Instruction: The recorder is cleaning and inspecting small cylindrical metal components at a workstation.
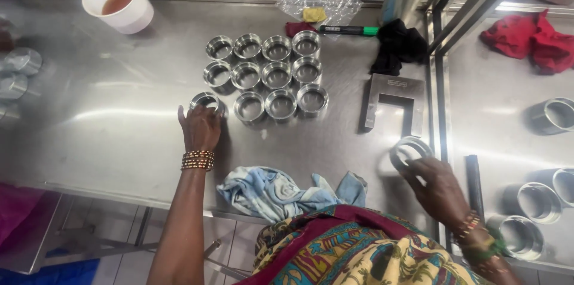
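Observation:
My left hand (200, 126) rests over a short metal ring (205, 101) at the left end of the nearest row, fingers closed around it on the steel table (107, 117). Beside it, several identical shiny rings (278, 75) stand in three neat rows. My right hand (439, 189) holds another metal ring (409, 150) tilted just above the table at the right, near the gap between two tables.
A U-shaped metal gauge block (391, 102) lies right of the rows. A blue cloth (281, 189) lies at the front edge. White cup with brown liquid (119, 1), green marker (350, 30), black cloth (397, 46), red cloth (529, 37). More rings (535, 201) on the right table.

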